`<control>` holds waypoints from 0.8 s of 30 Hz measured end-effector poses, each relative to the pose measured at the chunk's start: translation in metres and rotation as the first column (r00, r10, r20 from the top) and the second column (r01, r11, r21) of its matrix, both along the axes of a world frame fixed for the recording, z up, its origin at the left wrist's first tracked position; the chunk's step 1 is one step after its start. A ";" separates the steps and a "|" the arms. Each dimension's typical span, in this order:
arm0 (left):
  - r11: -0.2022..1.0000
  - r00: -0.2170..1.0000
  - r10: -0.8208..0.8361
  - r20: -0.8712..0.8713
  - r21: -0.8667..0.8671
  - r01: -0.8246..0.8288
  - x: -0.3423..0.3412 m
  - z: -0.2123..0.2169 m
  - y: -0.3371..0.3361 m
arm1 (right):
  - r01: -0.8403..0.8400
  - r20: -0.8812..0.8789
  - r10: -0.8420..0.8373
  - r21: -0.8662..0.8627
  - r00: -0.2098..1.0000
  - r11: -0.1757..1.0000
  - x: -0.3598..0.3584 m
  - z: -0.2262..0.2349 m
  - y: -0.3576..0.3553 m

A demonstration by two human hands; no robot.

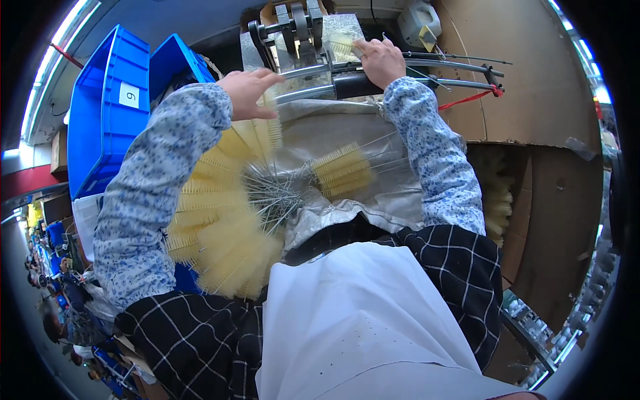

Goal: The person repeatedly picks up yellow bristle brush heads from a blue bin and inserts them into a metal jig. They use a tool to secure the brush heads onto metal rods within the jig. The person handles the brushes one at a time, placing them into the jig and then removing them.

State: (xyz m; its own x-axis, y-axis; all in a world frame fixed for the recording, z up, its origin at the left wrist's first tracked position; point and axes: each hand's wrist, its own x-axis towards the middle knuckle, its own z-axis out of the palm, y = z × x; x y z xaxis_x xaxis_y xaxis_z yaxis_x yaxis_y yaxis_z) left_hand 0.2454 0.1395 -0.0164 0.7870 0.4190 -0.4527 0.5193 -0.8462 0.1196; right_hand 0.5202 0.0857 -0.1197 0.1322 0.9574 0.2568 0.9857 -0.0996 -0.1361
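My right hand [383,62] is closed at the metal machine [297,33], its fingertips on the end of a small pale yellow bristle brush [343,46]. My left hand [249,93] is held out over the left end of the machine's steel rods [305,93], thumb and fingers apart, with no object visible in it. Below it spreads a large fan of yellow wire-stemmed brushes [223,213], their twisted wire stems [273,197] gathered toward the middle. A smaller bunch of yellow brushes [341,170] lies to the right on a grey cloth [393,190], stems pointing right.
Blue plastic bins [107,100] stand at the left. Tall cardboard [520,73] walls the right side, with more yellow brushes [497,207] in a box below. A red strip [470,99] hangs from the rod ends. A white jug [419,23] sits at the back.
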 end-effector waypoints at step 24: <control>0.831 0.918 0.391 0.067 -0.456 -0.320 -0.040 0.040 -0.020 | -0.084 0.105 0.092 -0.084 0.990 0.993 0.005 -0.011 0.038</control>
